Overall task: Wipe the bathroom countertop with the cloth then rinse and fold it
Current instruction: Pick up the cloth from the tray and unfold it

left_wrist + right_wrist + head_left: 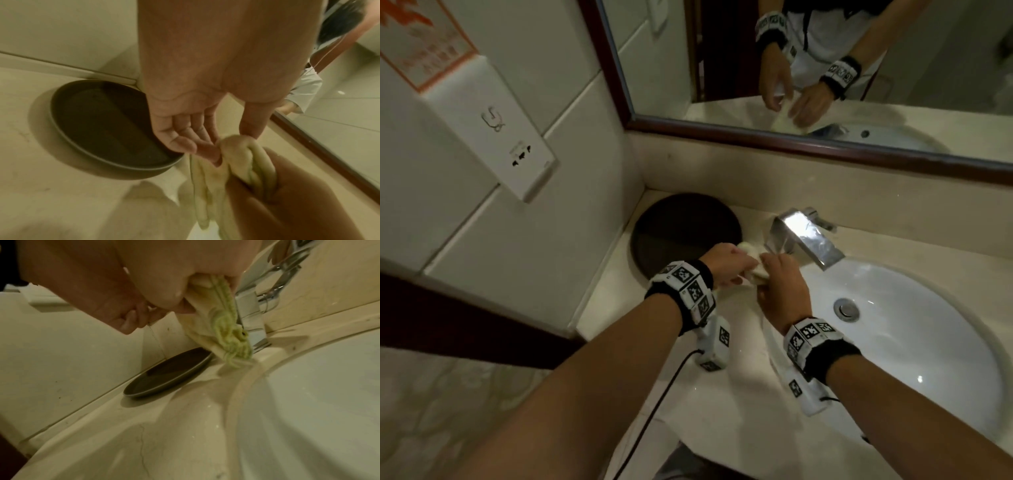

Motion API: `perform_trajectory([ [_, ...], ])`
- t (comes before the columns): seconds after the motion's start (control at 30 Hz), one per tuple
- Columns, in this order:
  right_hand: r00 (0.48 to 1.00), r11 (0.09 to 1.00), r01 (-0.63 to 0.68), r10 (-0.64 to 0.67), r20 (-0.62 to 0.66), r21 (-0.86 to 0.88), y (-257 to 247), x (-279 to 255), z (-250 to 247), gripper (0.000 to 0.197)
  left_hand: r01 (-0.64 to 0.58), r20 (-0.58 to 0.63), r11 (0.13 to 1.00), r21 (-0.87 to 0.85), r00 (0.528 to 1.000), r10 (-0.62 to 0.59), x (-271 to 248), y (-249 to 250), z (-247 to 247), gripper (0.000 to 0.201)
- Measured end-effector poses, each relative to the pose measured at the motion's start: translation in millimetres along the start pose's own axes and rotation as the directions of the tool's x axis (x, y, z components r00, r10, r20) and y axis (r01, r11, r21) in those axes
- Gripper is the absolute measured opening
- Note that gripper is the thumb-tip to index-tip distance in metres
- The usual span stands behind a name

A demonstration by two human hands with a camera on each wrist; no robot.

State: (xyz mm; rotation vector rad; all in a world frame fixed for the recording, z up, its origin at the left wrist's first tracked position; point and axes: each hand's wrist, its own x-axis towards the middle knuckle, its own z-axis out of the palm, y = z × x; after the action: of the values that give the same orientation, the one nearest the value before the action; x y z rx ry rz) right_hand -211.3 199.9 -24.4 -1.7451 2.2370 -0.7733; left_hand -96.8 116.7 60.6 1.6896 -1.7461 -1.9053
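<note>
We hold the cloth bunched between both hands above the countertop, just left of the sink and in front of the tap. Our right hand is closed in a fist around one end, and from the left wrist we see the cloth twisted into a tight rope where it enters that right hand. Our left hand has the other end: from its own wrist the left hand shows its fingers only lightly bent, with the thumb and fingertips pinching the top of the bundle rather than wrapping it. From the right wrist the cloth hangs pale yellow-green out of the bottom of the right hand, its folds crumpled, its lower edge close over the rim of the sink beside the chrome tap; we cannot tell whether it touches the rim. A dark round tray sits in the back left corner of the countertop, just beyond our left hand. The mirror above reflects both hands and the cloth.
</note>
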Motion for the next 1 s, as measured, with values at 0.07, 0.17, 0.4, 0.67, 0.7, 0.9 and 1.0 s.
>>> perform_trajectory([
  [0.07, 0.999, 0.999, -0.038, 0.038, 0.014, -0.030, 9, -5, -1, 0.037, 0.013, -0.016, 0.997, 0.073, 1.000, -0.011, -4, -14, 3, 0.021],
  [0.17, 0.992, 0.986, -0.115, 0.120, 0.034, -0.117, 12, -1, -4, 0.032, 0.035, -0.075, 0.979, 0.202, 0.997, -0.020, -10, -39, -6, 0.029],
  [0.4, 0.971, 0.946, 0.012, 0.066, 0.230, -0.325, -2, 15, 22, 0.043, 0.142, -0.173, 0.946, 0.293, 0.980, -0.094, -30, -98, -37, 0.014],
  [0.67, 0.904, 0.845, 0.203, 0.032, 0.426, -0.495, 15, 2, 65, 0.042, 0.203, -0.277, 0.721, 0.663, 0.961, -0.016, -31, -143, -40, 0.041],
  [0.7, 0.899, 0.841, 0.220, 0.023, 0.438, -0.494, 15, 7, 67, 0.044, 0.189, -0.277, 0.701, 0.687, 0.961, 0.012, -31, -147, -38, 0.046],
  [0.9, 0.891, 0.911, 0.130, 0.067, 0.449, -0.392, 11, 5, 83, 0.061, 0.173, -0.249, 0.634, 0.753, 0.968, 0.032, -28, -172, -39, 0.070],
  [1.0, 0.887, 0.913, 0.121, 0.078, 0.456, -0.390, 14, 0, 87, 0.061, 0.129, -0.177, 0.592, 0.796, 0.984, 0.023, -23, -181, -50, 0.070],
])
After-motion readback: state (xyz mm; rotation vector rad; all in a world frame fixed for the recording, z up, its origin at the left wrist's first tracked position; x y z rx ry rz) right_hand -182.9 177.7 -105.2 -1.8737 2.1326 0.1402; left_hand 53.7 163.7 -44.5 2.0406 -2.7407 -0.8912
